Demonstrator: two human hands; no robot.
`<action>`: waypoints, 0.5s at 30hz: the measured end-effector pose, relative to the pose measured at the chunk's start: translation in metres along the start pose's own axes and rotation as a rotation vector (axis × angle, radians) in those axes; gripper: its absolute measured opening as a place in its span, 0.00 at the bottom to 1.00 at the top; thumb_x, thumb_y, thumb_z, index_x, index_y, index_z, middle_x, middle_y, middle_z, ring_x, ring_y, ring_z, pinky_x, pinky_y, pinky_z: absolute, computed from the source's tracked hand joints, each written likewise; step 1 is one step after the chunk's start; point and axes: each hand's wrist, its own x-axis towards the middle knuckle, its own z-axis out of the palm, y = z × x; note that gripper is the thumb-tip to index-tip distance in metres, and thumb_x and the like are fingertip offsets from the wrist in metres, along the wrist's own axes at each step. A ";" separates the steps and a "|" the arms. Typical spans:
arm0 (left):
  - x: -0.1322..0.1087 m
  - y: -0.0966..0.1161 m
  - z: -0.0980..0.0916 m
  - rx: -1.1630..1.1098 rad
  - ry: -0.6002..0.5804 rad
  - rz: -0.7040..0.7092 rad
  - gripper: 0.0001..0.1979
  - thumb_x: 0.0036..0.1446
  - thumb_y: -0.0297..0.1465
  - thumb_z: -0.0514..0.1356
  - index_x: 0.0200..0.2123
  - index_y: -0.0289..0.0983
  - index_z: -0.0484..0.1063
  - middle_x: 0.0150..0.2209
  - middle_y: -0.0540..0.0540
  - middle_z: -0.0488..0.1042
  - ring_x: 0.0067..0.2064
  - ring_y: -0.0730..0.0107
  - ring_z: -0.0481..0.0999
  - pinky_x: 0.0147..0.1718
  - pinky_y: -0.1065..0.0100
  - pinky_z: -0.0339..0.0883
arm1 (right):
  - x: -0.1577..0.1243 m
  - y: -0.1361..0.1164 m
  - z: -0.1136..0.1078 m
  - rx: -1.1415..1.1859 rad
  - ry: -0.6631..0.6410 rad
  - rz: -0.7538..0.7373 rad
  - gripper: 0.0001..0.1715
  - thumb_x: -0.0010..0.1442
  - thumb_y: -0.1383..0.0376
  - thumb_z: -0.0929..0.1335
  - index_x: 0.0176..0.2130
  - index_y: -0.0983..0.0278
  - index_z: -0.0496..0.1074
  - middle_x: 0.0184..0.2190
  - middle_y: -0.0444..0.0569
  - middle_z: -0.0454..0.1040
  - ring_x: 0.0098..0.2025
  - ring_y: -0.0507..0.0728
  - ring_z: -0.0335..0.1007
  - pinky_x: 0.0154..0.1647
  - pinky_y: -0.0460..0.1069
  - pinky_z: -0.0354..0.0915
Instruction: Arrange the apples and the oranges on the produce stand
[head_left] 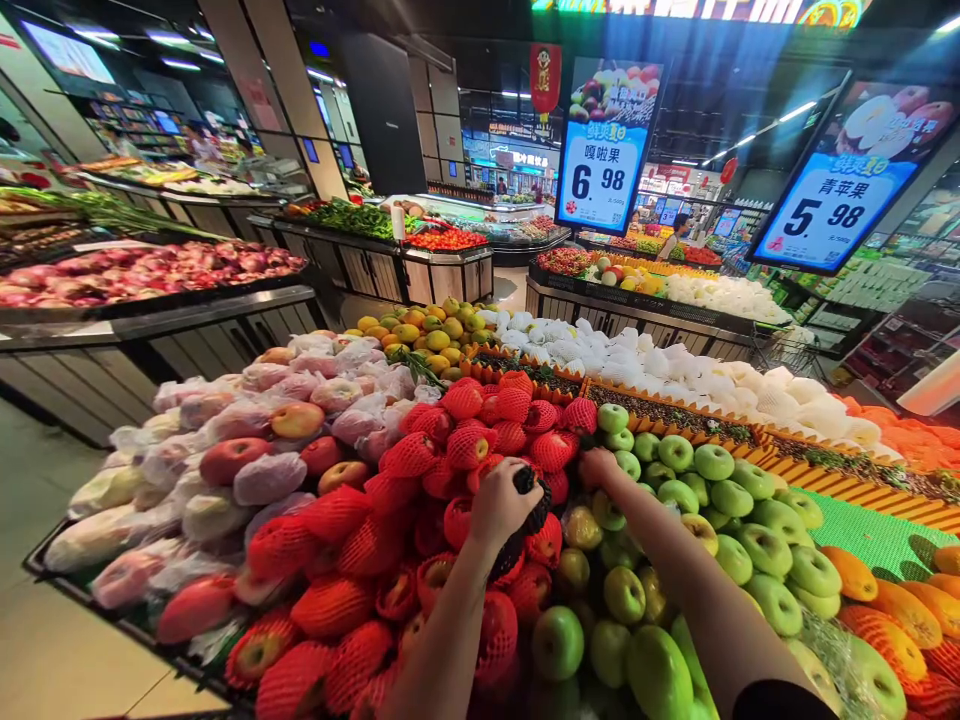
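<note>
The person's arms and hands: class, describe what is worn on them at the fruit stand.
Both forearms are bare. The left hand and the right hand wear no gloves, rings or watch that show. A dark sleeve edge shows on the right arm at the bottom of the picture.

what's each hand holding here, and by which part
The left hand grips a black net-like item around its upper part. The right hand rests among the red-netted apples; a hold cannot be told.

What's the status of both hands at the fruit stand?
Left hand shut on black bag. Right hand among red netted apples, grip hidden. Green apples alongside.
</note>
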 end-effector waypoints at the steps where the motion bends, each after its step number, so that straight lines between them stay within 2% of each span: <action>1: -0.001 -0.001 0.003 0.011 -0.057 0.013 0.10 0.52 0.29 0.62 0.40 0.36 0.74 0.46 0.41 0.79 0.49 0.59 0.78 0.55 0.58 0.70 | -0.003 0.000 -0.004 0.009 -0.005 0.016 0.24 0.33 0.72 0.82 0.32 0.64 0.77 0.35 0.53 0.79 0.44 0.65 0.76 0.51 0.55 0.69; 3: -0.002 -0.001 0.007 0.015 -0.123 0.040 0.17 0.51 0.26 0.63 0.46 0.34 0.73 0.49 0.40 0.78 0.53 0.57 0.77 0.57 0.56 0.70 | -0.013 0.000 -0.014 0.043 0.017 0.054 0.32 0.32 0.69 0.83 0.40 0.66 0.77 0.41 0.58 0.79 0.50 0.70 0.74 0.53 0.57 0.68; 5: -0.005 0.004 0.012 -0.028 -0.133 0.091 0.24 0.52 0.27 0.64 0.54 0.34 0.70 0.56 0.38 0.76 0.59 0.56 0.75 0.61 0.54 0.67 | -0.027 0.002 -0.029 0.093 0.064 0.071 0.37 0.39 0.62 0.82 0.48 0.65 0.75 0.45 0.58 0.78 0.52 0.69 0.73 0.52 0.57 0.68; 7: -0.008 0.014 0.017 -0.105 -0.123 0.157 0.30 0.55 0.33 0.66 0.61 0.37 0.66 0.62 0.38 0.72 0.64 0.56 0.71 0.64 0.54 0.65 | -0.043 0.003 -0.044 0.263 0.057 0.040 0.33 0.49 0.56 0.78 0.51 0.64 0.73 0.44 0.53 0.78 0.47 0.63 0.74 0.48 0.53 0.69; 8: -0.010 0.021 0.021 -0.141 -0.112 0.185 0.31 0.57 0.36 0.66 0.62 0.38 0.66 0.62 0.38 0.72 0.64 0.57 0.71 0.64 0.55 0.66 | -0.052 0.004 -0.052 0.439 0.019 0.015 0.30 0.53 0.54 0.76 0.51 0.64 0.73 0.42 0.50 0.78 0.43 0.59 0.75 0.45 0.50 0.70; 10: -0.014 0.036 0.028 -0.184 -0.060 0.231 0.27 0.60 0.40 0.65 0.61 0.40 0.69 0.58 0.39 0.76 0.60 0.59 0.76 0.60 0.59 0.70 | -0.069 0.004 -0.066 0.907 -0.083 -0.004 0.27 0.54 0.53 0.75 0.48 0.64 0.73 0.39 0.47 0.78 0.37 0.54 0.73 0.38 0.47 0.71; 12: -0.016 0.047 0.032 -0.180 0.042 0.264 0.19 0.63 0.40 0.61 0.55 0.40 0.75 0.52 0.41 0.80 0.54 0.61 0.80 0.56 0.61 0.73 | -0.082 0.005 -0.076 1.326 -0.161 0.057 0.28 0.49 0.53 0.78 0.45 0.63 0.72 0.39 0.46 0.77 0.35 0.53 0.72 0.35 0.46 0.72; 15: -0.015 0.052 0.031 -0.119 0.145 0.283 0.13 0.65 0.38 0.58 0.45 0.39 0.79 0.44 0.42 0.83 0.46 0.62 0.82 0.49 0.63 0.74 | -0.091 0.007 -0.078 1.521 -0.233 0.182 0.28 0.47 0.57 0.79 0.45 0.61 0.72 0.41 0.47 0.78 0.38 0.54 0.74 0.38 0.48 0.75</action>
